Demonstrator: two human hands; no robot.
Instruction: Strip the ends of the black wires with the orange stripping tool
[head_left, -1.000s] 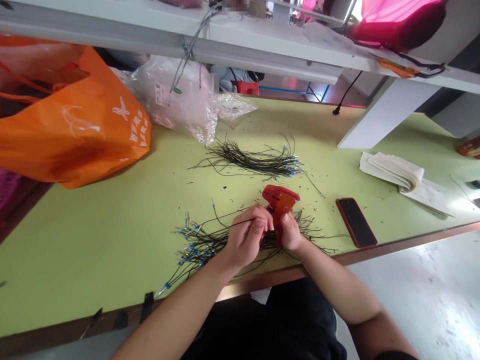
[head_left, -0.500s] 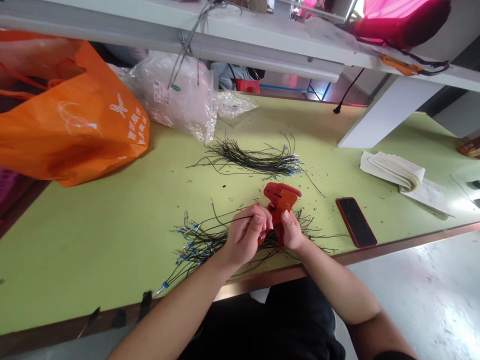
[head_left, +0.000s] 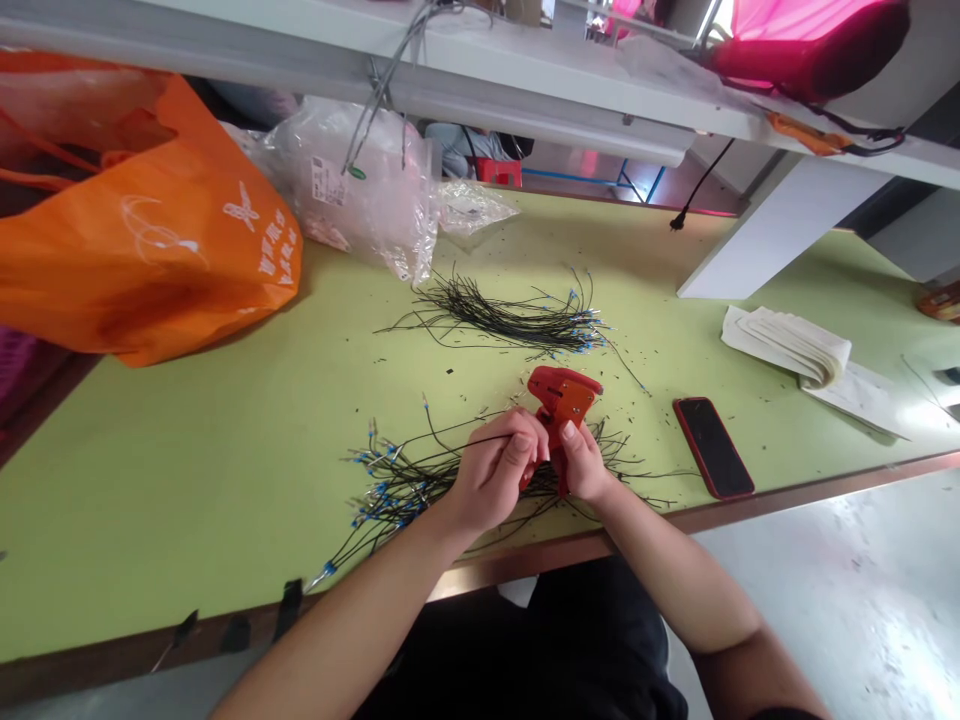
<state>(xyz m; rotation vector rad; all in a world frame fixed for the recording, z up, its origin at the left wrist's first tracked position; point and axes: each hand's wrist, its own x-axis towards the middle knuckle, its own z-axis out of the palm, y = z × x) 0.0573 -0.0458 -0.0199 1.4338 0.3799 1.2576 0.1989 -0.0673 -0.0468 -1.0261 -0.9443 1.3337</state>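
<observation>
My right hand (head_left: 583, 462) is wrapped round the handles of a red wire stripper (head_left: 566, 398), whose head points up and left. Just left of it, my left hand (head_left: 495, 465) pinches a thin black wire (head_left: 487, 439) between thumb and fingers, close to the tool. Under both hands lies a pile of black wires (head_left: 420, 485) with blue and silver ends toward the left. A second bundle of black wires (head_left: 499, 318) lies farther back, its blue ends to the right. Small dark clippings are scattered around the tool.
A phone (head_left: 712, 448) and folded white paper (head_left: 787, 345) lie on the right of the green table (head_left: 187, 480). An orange bag (head_left: 202, 240) and a clear plastic bag (head_left: 367, 190) stand at the back left. A white shelf (head_left: 525, 70) crosses above, its upright (head_left: 772, 225) at right.
</observation>
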